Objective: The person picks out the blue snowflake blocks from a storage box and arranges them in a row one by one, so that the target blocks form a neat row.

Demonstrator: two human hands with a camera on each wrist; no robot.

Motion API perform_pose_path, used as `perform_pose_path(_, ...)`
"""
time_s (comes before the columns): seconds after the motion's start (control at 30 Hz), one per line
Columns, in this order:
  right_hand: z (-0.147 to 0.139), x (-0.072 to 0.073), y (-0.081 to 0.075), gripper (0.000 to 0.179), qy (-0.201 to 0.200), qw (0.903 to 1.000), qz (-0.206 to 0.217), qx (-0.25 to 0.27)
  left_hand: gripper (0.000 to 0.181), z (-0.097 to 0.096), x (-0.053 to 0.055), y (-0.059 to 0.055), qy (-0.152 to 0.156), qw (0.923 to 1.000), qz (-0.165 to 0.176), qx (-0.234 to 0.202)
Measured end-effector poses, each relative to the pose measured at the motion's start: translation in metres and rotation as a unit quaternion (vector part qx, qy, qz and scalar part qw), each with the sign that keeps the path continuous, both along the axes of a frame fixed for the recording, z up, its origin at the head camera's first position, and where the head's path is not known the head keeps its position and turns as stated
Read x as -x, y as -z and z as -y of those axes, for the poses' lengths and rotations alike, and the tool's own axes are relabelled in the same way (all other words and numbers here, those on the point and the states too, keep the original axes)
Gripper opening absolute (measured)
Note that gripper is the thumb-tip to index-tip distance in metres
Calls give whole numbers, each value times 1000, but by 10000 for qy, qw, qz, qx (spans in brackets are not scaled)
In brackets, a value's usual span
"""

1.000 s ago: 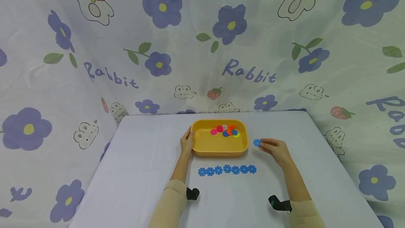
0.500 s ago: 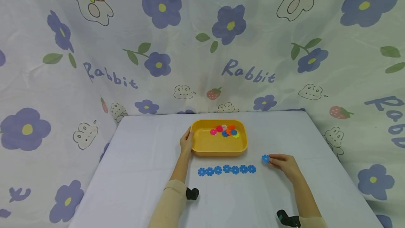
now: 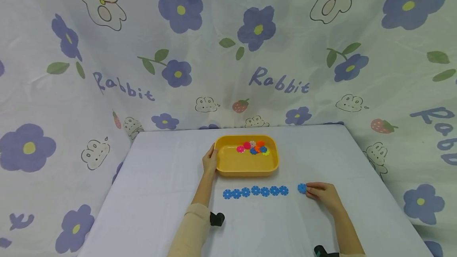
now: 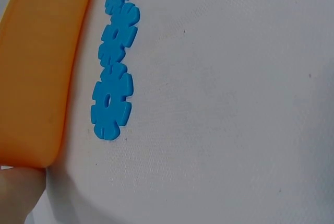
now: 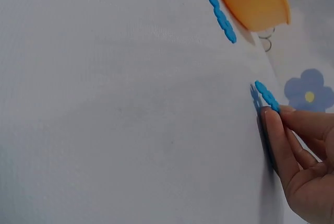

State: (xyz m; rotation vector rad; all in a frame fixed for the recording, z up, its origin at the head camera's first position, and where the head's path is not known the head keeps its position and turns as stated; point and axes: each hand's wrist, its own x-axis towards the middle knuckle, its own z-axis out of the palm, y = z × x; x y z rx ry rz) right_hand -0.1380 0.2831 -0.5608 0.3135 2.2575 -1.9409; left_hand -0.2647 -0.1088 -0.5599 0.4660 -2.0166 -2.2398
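My right hand (image 3: 324,196) pinches a blue flower-shaped plastic disc (image 3: 301,188) between thumb and fingertips. In the right wrist view this disc (image 5: 266,96) is seen edge-on, with its shadow close beside it on the table. To its left, apart from it, runs a row of several matching blue discs (image 3: 255,190); the left wrist view shows the near discs (image 4: 111,101) lying flat, touching or overlapping. My left hand (image 3: 210,161) grips the left end of a yellow tray (image 3: 246,169), thumb on its near side; the other fingers are mostly hidden.
Inside the tray, toward its back right, lie several loose discs (image 3: 258,147) in pink, orange, blue, white and yellow. A white cloth covers the table (image 3: 160,193). A printed curtain (image 3: 214,70) stands behind and at both sides.
My right hand has brought the blue disc from beside the tray's right side toward the front and slightly right, level with the row. The left hand and tray stay put.
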Motion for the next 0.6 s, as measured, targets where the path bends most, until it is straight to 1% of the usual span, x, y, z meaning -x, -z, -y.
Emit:
perform_pose_path(0.13,4,0,-3,34,-130,9995,-52,-269,43,0,-1,-1,-2,10000,-3,55)
perform_pose_path(0.23,7,0,-4,32,-228,9990,-9,-394,43,0,-1,-1,-17,10000,19,84)
perform_pose_path(0.43,11,-1,-5,30,-340,9983,23,-468,44,1,-1,-2,26,10000,1,7)
perform_pose_path(0.6,13,0,-5,28,-406,9972,-4,-625,44,1,-1,-2,38,10000,-9,6)
